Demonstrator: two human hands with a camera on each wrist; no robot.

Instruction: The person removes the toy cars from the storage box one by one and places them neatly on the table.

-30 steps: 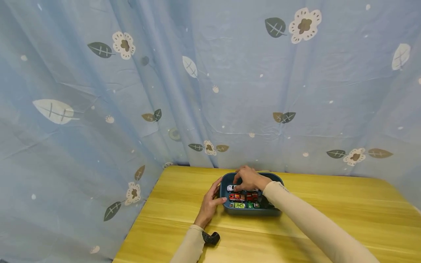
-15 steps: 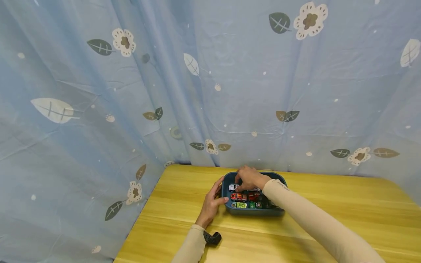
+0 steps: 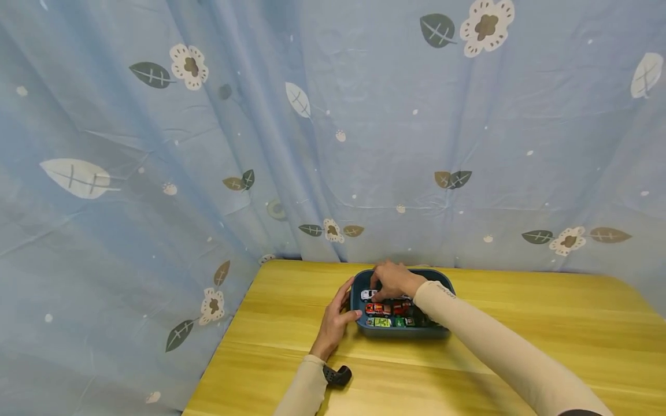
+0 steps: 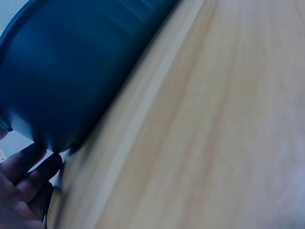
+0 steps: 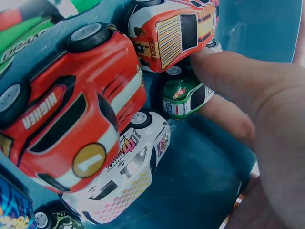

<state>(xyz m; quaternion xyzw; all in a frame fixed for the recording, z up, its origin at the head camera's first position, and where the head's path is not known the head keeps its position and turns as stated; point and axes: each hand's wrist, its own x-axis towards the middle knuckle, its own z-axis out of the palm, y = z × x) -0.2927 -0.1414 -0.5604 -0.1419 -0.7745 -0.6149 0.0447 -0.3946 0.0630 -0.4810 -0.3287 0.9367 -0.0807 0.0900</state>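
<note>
A dark blue tray (image 3: pixel 400 333) sits at the back of the yellow table and holds several toy cars. My left hand (image 3: pixel 335 316) grips its left end, thumb on the near wall; its fingers (image 4: pixel 24 176) lie by the tray's (image 4: pixel 71 71) corner. My right hand (image 3: pixel 391 282) reaches into the tray from above. In the right wrist view two fingers (image 5: pixel 238 71) pinch a small green-and-white car (image 5: pixel 183 98). Around it lie a big red car (image 5: pixel 71 109), a white car (image 5: pixel 124 183) and an orange-and-white car (image 5: pixel 176 28).
The wooden table (image 3: pixel 520 323) runs wide to the right and toward me. A blue flowered curtain (image 3: pixel 156 202) hangs right behind the tray and along the table's left edge. A black wrist camera (image 3: pixel 337 375) sits on my left forearm.
Both hands stay where they were on the tray and among the cars. Only the head view has shifted slightly.
</note>
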